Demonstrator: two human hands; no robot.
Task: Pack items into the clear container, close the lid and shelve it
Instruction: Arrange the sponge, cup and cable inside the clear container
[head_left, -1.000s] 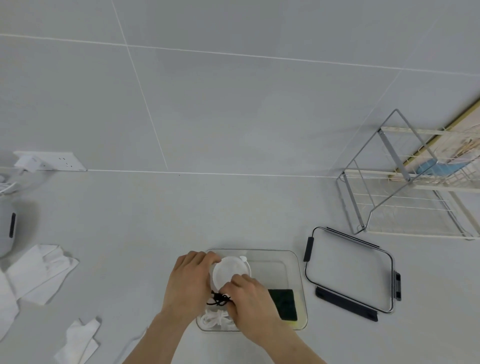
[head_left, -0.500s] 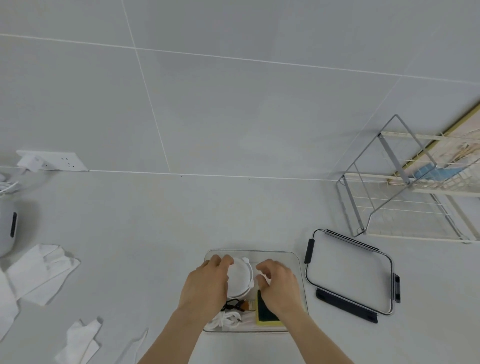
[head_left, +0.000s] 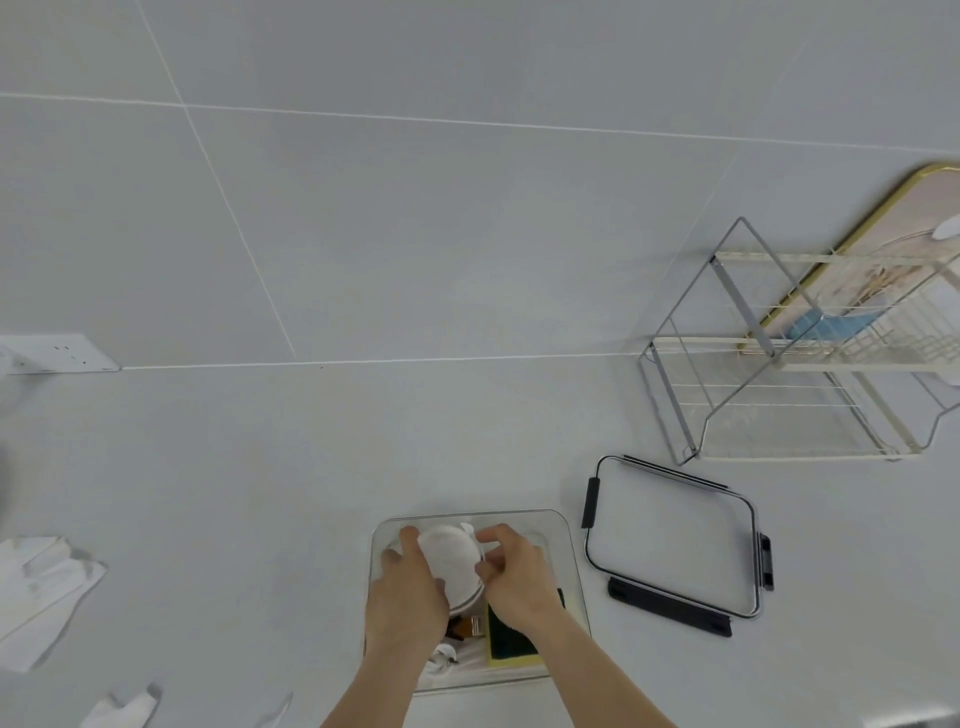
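Hands meet inside the clear container (head_left: 563, 525): the left hand (head_left: 408, 597) and right hand (head_left: 517, 577) both grip a round white tub (head_left: 451, 558), settling it among a green sponge (head_left: 506, 642), white cord (head_left: 441, 660) and a small brown item already packed. Packing looks nearly finished, but closing and shelving remain. The lid (head_left: 670, 540) lies just right of the container, the wire shelf (head_left: 779, 374) beyond it with no obstacle between; white cloths (head_left: 41, 597) lie well left.

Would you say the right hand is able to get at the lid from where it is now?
Probably yes. The lid lies flat beside the clear container on the right hand's side, with nothing between them, though that hand would first have to let go of the white round item.
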